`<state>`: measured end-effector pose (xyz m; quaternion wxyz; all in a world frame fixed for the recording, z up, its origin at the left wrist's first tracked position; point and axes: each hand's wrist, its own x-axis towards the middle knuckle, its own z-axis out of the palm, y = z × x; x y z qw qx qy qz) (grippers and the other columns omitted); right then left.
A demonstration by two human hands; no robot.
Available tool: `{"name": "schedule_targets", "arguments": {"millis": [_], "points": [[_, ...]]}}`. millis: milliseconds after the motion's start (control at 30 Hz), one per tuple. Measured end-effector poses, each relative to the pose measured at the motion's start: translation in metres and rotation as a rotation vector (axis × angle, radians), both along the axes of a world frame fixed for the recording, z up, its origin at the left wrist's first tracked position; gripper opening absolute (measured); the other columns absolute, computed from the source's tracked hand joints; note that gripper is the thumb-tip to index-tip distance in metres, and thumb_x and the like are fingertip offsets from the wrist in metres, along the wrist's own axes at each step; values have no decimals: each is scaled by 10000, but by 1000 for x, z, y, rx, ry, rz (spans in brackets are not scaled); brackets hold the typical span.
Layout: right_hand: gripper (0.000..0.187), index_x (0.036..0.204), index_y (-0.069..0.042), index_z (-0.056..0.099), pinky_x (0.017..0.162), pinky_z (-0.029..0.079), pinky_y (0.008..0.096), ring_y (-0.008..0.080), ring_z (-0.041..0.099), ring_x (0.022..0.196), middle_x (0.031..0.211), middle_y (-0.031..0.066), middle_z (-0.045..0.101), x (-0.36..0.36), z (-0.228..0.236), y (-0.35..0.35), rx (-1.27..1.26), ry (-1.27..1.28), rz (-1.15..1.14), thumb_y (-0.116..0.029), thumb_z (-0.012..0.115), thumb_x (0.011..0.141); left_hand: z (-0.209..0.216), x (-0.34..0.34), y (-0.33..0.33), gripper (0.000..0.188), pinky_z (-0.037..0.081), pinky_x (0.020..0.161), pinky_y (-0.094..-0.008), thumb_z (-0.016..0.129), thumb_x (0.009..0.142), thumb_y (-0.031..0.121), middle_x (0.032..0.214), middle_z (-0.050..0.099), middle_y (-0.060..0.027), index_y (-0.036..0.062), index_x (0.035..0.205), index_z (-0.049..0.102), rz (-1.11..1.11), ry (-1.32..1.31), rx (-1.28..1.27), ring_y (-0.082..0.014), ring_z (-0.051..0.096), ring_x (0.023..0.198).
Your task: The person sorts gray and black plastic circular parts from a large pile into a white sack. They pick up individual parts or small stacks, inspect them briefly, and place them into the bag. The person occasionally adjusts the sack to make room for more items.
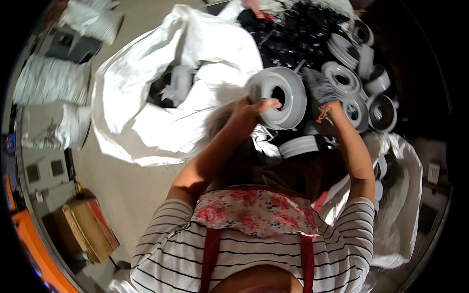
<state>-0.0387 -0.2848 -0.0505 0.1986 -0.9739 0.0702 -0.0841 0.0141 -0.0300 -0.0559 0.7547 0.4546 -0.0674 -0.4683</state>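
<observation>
My bare left hand [248, 111] is closed on a round, pale grey plastic part [295, 100] with a raised rim and a dark hole in its middle. The thumb lies across the part's face near the hole. In a grey knit glove with an orange cuff, my right hand [320, 89] is just right of that part. It is beside a flanged pale plastic ring [342, 78] in the pile. Shadow and the glove hide how its fingers are bent. Below the held part lies another pale plastic ring [299, 146], seen edge-on.
A large white woven sack [146, 132] gapes at the left with plastic parts inside. Black plastic pieces [293, 36] heap up at the back. Several round parts [382, 113] are piled at the right, above another white sack [408, 195]. A cardboard box [90, 227] stands lower left.
</observation>
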Motion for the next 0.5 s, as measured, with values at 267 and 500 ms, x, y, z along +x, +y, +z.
{"name": "schedule_targets", "arguments": {"millis": [267, 500], "points": [[347, 1164, -28, 522, 805, 495, 441, 358, 610, 949, 1028, 206, 625, 13, -73, -58, -544, 593, -24, -129, 462, 837, 8, -17, 8, 454, 514, 747, -300, 736, 764, 213, 968, 615, -84, -20, 1108, 553, 95, -73, -18, -151, 610, 839], [267, 1030, -19, 579, 775, 492, 436, 355, 609, 912, 960, 207, 635, 17, 16, 0, -275, 172, -175, -182, 533, 824, 0, -18, 17, 423, 539, 748, -336, 660, 838, 226, 989, 629, -128, -62, 1119, 527, 174, -79, 161, -188, 625, 890]]}}
